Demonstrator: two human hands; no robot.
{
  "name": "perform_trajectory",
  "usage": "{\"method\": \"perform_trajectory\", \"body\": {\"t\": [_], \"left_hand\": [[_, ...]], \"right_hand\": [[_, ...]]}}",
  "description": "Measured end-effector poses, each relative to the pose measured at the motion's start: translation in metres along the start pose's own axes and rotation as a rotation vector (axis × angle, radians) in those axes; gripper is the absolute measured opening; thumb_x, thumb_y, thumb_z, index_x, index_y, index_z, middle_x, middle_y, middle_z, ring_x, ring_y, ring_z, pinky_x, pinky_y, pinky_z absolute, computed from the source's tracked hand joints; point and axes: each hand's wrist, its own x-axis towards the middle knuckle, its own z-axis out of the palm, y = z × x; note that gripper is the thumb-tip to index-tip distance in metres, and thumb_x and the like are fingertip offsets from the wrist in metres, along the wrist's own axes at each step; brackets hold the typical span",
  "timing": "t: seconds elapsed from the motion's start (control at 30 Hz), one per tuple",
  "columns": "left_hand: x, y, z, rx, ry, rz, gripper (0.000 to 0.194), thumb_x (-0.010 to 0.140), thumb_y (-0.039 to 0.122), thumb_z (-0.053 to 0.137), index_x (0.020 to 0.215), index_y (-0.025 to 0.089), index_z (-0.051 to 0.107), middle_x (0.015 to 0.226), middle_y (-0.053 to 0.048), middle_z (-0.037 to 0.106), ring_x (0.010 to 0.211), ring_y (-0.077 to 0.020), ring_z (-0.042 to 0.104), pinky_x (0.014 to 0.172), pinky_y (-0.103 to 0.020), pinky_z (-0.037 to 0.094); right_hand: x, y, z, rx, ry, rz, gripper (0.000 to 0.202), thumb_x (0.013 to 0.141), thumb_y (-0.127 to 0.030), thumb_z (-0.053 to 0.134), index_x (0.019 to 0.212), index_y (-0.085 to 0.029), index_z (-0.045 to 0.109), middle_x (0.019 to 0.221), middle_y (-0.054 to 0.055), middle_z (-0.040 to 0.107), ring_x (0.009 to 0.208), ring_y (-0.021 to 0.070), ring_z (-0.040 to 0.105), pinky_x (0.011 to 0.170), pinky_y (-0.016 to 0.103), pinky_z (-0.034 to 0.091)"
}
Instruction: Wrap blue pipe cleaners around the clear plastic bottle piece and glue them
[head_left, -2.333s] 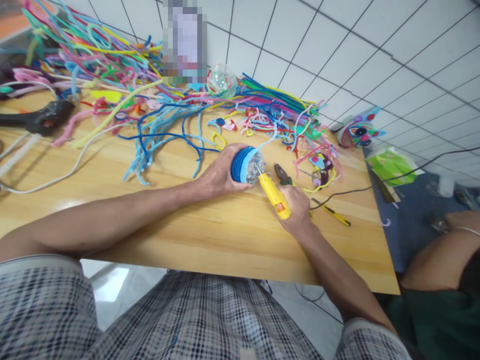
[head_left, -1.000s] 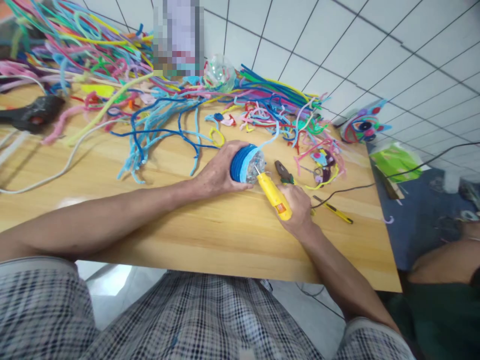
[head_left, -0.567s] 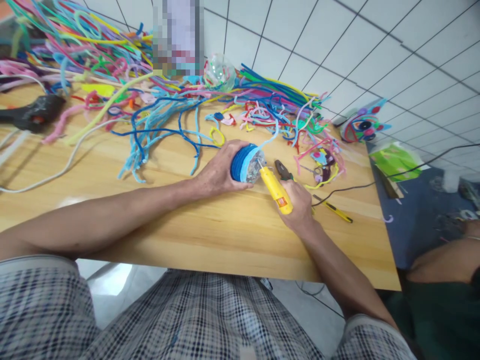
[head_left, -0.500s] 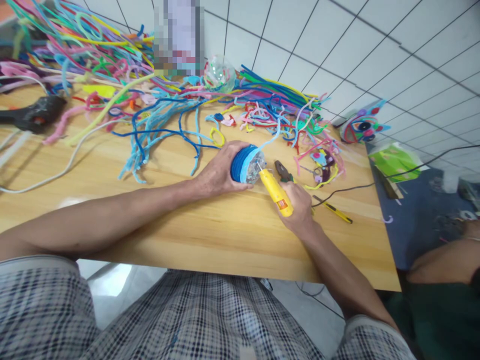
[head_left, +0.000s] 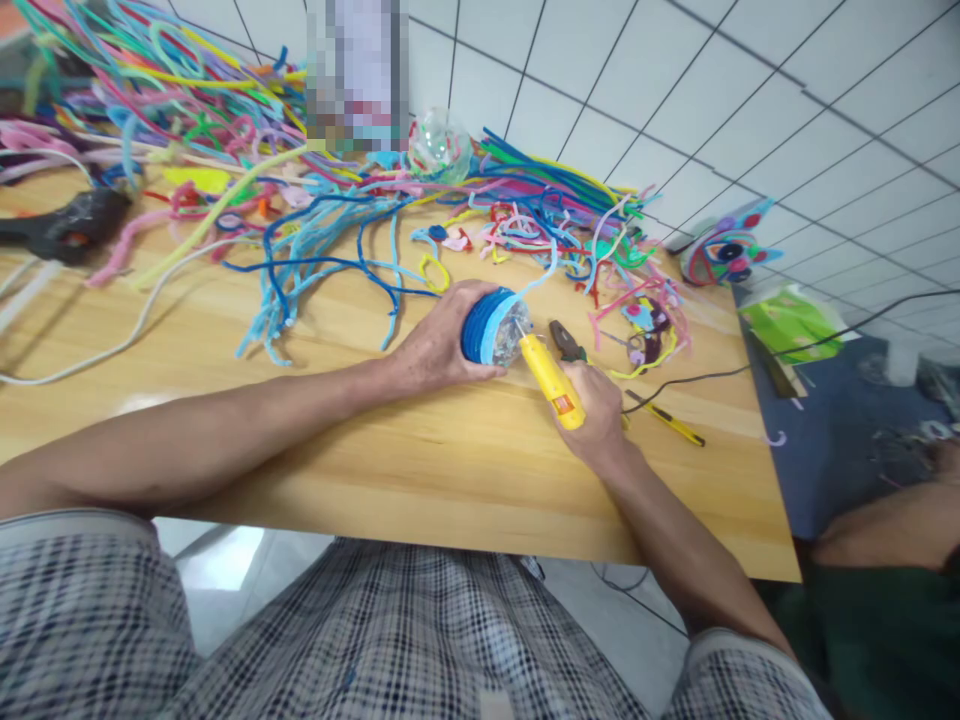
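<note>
My left hand (head_left: 442,340) is wrapped round a clear plastic cup-like piece (head_left: 511,335), whose side is wound with dark and light blue pipe cleaner (head_left: 480,328). A loose light blue end (head_left: 546,275) sticks up from it toward the back. In my right hand (head_left: 598,408) is a yellow hot glue gun (head_left: 553,385), its metal nozzle at the light blue edge of the wrapped piece; whether it touches I cannot tell. Dark-handled pliers (head_left: 566,342) lie just beyond my right hand. A yellow utility knife (head_left: 675,424) rests to its right.
Heaps of coloured pipe cleaners (head_left: 315,235) spread along the back. A clear plastic ball (head_left: 439,148) stands among them. At left lies a black glue gun (head_left: 71,228) with a white cord. A dark cord (head_left: 697,378) crosses the right side. Another person's arm (head_left: 892,520) shows at far right.
Hardly anything differs. The loose light blue end has shifted slightly, and my right hand with the glue gun has moved very slightly.
</note>
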Motion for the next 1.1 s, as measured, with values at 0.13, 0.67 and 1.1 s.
{"method": "perform_trajectory", "body": {"t": [0.13,0.67,1.1], "left_hand": [[0.0,0.0,0.0,-0.012,-0.009,-0.005,0.099,0.078,0.057,0.095,0.157,0.023,0.046,0.149,-0.018,0.063,0.141,-0.0388,0.065,0.12,-0.058,0.057],[0.0,0.002,0.001,0.0,-0.015,-0.043,0.102,0.074,0.055,0.097,0.156,0.024,0.046,0.152,-0.018,0.063,0.144,-0.0405,0.064,0.121,-0.06,0.055],[0.003,0.009,-0.004,0.003,-0.046,-0.096,0.1,0.072,0.045,0.099,0.155,0.022,0.047,0.154,-0.018,0.063,0.146,-0.0396,0.063,0.124,-0.059,0.053]], "right_hand": [[-0.004,0.0,0.001,-0.005,-0.041,-0.002,0.022,0.111,-0.032,0.051,0.118,-0.022,0.069,0.084,0.005,0.072,0.077,0.0237,0.066,0.072,0.037,0.048],[-0.005,-0.004,0.001,-0.022,-0.046,0.0,0.023,0.111,-0.033,0.051,0.122,-0.022,0.068,0.089,0.007,0.073,0.08,0.0246,0.068,0.076,0.038,0.05],[0.0,-0.007,0.001,-0.014,-0.021,-0.021,0.023,0.114,-0.034,0.049,0.118,-0.021,0.068,0.084,0.005,0.071,0.077,0.023,0.066,0.071,0.037,0.047]]}}
